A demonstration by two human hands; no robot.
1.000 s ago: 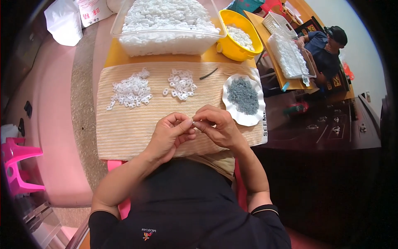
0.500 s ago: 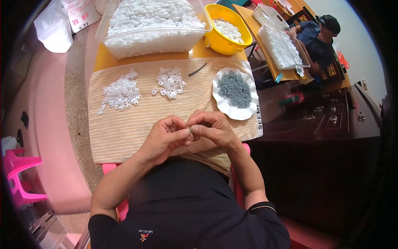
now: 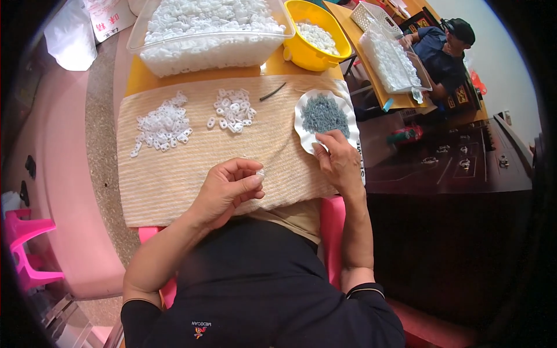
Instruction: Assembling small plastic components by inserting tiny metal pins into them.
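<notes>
My left hand (image 3: 227, 190) is closed in a pinch over the near middle of the cloth. Between its thumb and forefinger shows a small white plastic piece (image 3: 260, 172). My right hand (image 3: 341, 165) reaches over the near edge of a white wavy-rimmed plate (image 3: 301, 129). Its thumb and forefinger are a little apart, at the edge of a heap of small grey pieces (image 3: 325, 115); I make out nothing between them. Farther left on the cloth lie a larger pile of white two-holed plastic pieces (image 3: 163, 124) and a smaller pile of similar pieces (image 3: 234, 110).
A striped cloth (image 3: 174, 194) covers the table. Behind it stand a clear bin (image 3: 203, 58) full of white pieces and a yellow tub (image 3: 301, 58). A thin dark stick (image 3: 272, 91) lies near the plate. Another person (image 3: 444, 55) sits at a table at the far right.
My right hand has left my left hand and moved right and away to the plate of grey pieces. My left hand stays in nearly the same place; the white piece in it now shows.
</notes>
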